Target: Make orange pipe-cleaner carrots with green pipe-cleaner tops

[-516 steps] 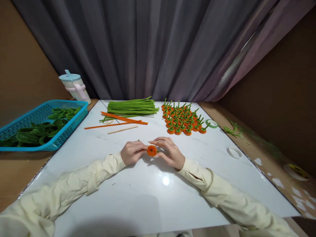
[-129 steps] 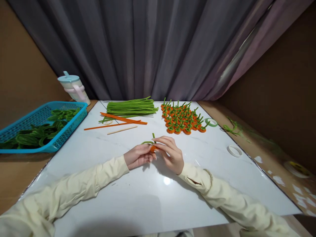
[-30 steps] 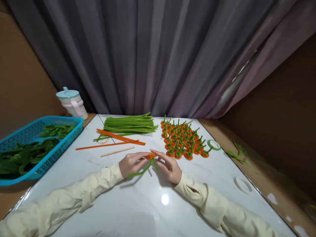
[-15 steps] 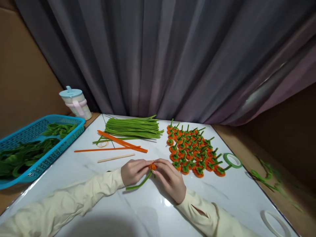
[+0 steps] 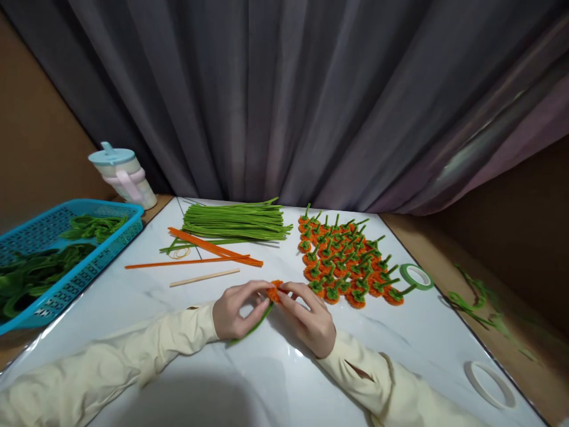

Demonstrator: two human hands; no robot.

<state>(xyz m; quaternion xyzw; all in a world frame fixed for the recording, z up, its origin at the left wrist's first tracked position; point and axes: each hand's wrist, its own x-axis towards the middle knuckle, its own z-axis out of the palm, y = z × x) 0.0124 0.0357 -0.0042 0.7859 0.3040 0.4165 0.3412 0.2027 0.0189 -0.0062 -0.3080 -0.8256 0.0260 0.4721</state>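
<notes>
Between both hands, above the white marbled table (image 5: pixel 191 350), is a small orange fuzzy piece (image 5: pixel 276 291) with a green stem (image 5: pixel 254 330) hanging down to the left. My left hand (image 5: pixel 240 309) pinches its left side between thumb and fingers. My right hand (image 5: pixel 310 317) grips its right side with closed fingertips. Several finished-looking orange pieces with green tops (image 5: pixel 342 258) stand in rows at the right. Behind my left hand lie a wooden stick (image 5: pixel 204 277), orange strips (image 5: pixel 217 248) and a bundle of green strips (image 5: pixel 235 222).
A blue basket (image 5: pixel 89 274) of green coils is at the left, with a lidded cup (image 5: pixel 124 178) behind it. Green tape (image 5: pixel 416 276) and a white ring (image 5: pixel 489 384) lie at the right. Green scraps (image 5: pixel 475 305) lie beyond the right edge. A grey curtain (image 5: pixel 258 107) hangs behind.
The orange piece has turned and shows more of its fuzzy face. My left thumb and fingers are more arched, with the stem now partly behind them. The view has shifted slightly.
</notes>
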